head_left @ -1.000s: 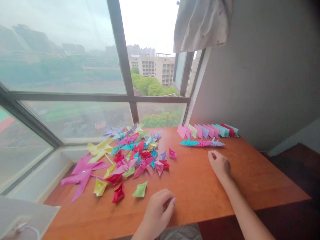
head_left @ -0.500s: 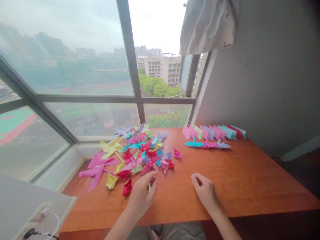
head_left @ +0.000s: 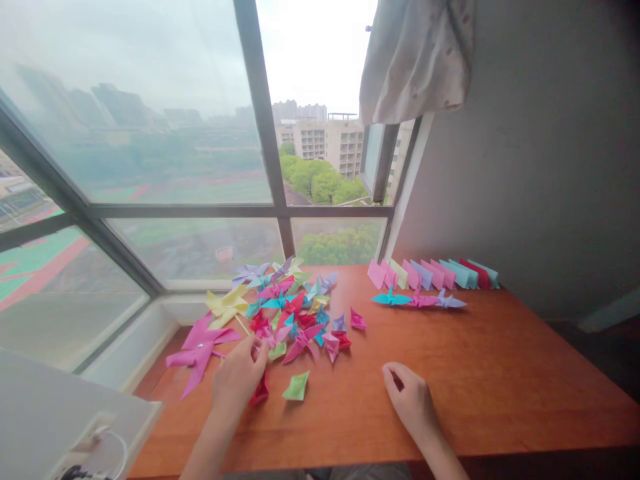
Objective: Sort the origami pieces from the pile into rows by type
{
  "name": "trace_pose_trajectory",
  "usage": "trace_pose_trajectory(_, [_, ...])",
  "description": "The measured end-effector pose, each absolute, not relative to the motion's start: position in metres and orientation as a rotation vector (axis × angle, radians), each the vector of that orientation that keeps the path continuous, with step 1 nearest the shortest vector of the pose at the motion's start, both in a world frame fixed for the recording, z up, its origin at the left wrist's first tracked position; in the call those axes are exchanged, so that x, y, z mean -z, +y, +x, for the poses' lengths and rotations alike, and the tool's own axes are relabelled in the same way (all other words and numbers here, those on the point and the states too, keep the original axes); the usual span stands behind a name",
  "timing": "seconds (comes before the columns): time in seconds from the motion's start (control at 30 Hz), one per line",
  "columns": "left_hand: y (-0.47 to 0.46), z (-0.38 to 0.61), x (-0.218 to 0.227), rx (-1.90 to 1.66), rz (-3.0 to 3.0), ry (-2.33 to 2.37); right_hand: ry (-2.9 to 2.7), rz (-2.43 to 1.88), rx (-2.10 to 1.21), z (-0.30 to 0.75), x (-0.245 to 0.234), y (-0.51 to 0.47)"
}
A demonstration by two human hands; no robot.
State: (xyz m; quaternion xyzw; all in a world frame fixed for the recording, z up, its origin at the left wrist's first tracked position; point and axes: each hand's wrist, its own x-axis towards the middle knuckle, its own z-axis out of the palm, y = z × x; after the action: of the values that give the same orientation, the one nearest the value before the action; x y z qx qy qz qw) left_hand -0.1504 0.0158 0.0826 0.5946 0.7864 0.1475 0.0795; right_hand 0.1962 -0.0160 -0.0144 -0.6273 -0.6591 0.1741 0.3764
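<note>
A heap of coloured origami pieces (head_left: 295, 313) lies on the orange wooden table (head_left: 475, 380) by the window. My left hand (head_left: 237, 377) reaches into the near edge of the heap. Its fingers are curled down over the pieces, and what they grip is hidden. A red folded piece (head_left: 260, 395) shows just under that hand. A light green folded piece (head_left: 297, 387) lies loose to its right. My right hand (head_left: 410, 400) rests on the table in a loose fist with nothing visible in it.
A large pink pinwheel (head_left: 200, 347) and a yellow one (head_left: 227, 303) lie left of the heap. Three paper cranes (head_left: 417, 300) stand in a row at the back, behind them a line of folded papers (head_left: 435, 273). A white device with a cable (head_left: 85, 433) sits bottom left.
My left hand has moved left, from over the green piece to the heap's near edge by the red piece. The green piece now lies uncovered. My right hand has hardly moved.
</note>
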Motion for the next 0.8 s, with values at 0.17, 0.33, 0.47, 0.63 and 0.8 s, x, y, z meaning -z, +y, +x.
trace_pose_trajectory(0.17, [0.021, -0.148, -0.083, -0.488, 1.785, 2.395, -1.686, -1.604, -0.445, 0.196, 0.014, -0.014])
trace_pose_trajectory(0.33, [0.019, -0.149, -0.086, -0.599, 1.820, 2.417, -1.674, -1.613, -0.463, 0.195, 0.013, -0.014])
trace_pose_trajectory(0.47, [0.010, -0.145, -0.085, -0.814, 1.818, 2.383, -1.635, -1.611, -0.493, 0.196, 0.012, -0.013])
trace_pose_trajectory(0.63, [-0.009, -0.117, -0.084, -1.115, 2.021, 2.003, -1.473, -1.565, -0.618, 0.189, -0.003, -0.017])
trace_pose_trajectory(0.8, [-0.029, -0.071, -0.081, -1.136, 2.286, 1.649, -1.227, -1.320, -1.116, 0.157, -0.028, -0.038])
